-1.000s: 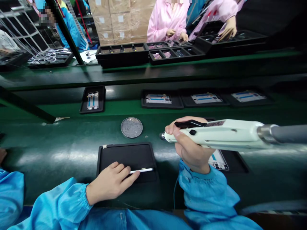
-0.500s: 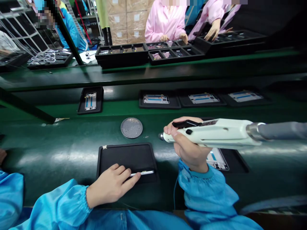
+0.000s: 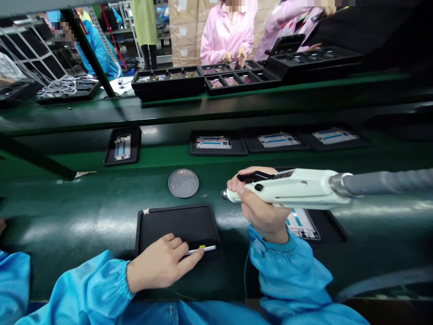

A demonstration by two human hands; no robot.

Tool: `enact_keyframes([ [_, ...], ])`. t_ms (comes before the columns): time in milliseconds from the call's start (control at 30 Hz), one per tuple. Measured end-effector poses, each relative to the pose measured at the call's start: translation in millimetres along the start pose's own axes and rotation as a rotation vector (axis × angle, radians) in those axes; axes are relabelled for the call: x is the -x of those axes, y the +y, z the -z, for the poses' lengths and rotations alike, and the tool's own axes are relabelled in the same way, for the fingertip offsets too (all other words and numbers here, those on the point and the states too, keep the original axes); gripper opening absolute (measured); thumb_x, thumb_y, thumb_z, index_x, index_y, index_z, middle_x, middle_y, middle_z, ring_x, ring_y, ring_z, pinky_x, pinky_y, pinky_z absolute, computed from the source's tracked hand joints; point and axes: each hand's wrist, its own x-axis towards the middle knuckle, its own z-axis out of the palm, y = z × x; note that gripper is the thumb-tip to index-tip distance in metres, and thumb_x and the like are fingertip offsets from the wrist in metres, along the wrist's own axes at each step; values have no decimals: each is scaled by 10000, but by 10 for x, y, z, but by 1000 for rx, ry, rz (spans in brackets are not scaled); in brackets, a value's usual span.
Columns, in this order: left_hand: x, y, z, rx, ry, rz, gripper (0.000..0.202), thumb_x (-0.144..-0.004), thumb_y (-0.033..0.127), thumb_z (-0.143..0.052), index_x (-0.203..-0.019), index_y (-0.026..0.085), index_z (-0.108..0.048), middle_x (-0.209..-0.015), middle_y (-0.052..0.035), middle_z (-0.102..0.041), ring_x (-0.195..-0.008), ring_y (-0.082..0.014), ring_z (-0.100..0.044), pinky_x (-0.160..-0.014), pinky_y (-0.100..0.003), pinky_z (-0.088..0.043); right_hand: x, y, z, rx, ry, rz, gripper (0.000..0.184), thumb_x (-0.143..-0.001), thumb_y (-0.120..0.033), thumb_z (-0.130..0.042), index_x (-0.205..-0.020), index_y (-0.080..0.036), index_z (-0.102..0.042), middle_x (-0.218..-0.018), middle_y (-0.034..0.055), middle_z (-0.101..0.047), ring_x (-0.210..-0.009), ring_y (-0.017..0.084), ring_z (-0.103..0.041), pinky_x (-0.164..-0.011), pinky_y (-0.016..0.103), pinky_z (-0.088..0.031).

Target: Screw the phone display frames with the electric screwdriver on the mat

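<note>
My left hand point(image 3: 158, 264) grips a thin, silver-edged phone point(image 3: 211, 247) between thumb and fingers. The phone is tipped up on its long side in a black tray point(image 3: 169, 219), so only its narrow edge shows, with a small yellow piece near the thumb. My right hand point(image 3: 265, 214) is wrapped round a pale green electric screwdriver point(image 3: 301, 188), whose tip points left above the bench, apart from the phone. A round grey screw plate point(image 3: 183, 183) lies beyond the tray. Tiny loose screws point(image 3: 203, 196) lie beside it.
Another black tray point(image 3: 333, 228) with an open phone lies under my right forearm. Several trays with phone housings point(image 3: 214, 142) line the green strip behind. A dark post point(image 3: 37, 158) slants at left. Across the bench, people in pink work at black parts bins point(image 3: 169, 83).
The view has shifted slightly. My left hand has moved a little to the right, and the yellow piece shows more clearly. Behind, one person's hand has lifted away from the bins.
</note>
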Motion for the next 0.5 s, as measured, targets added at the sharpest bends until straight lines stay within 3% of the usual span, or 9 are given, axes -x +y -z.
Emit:
enact_keyframes([
  [500,32,-13,-39,23,-14,4,474,-969,159,-389,-1441,111,-385,-860,-76,-614,-692,-202,-558,-643,-353,-428,-26,42,-8,5,1,-11,199,-768,-253,-717,-944,-207,-636,-703,-6,-619,-625,177,-623,-641,398,-558],
])
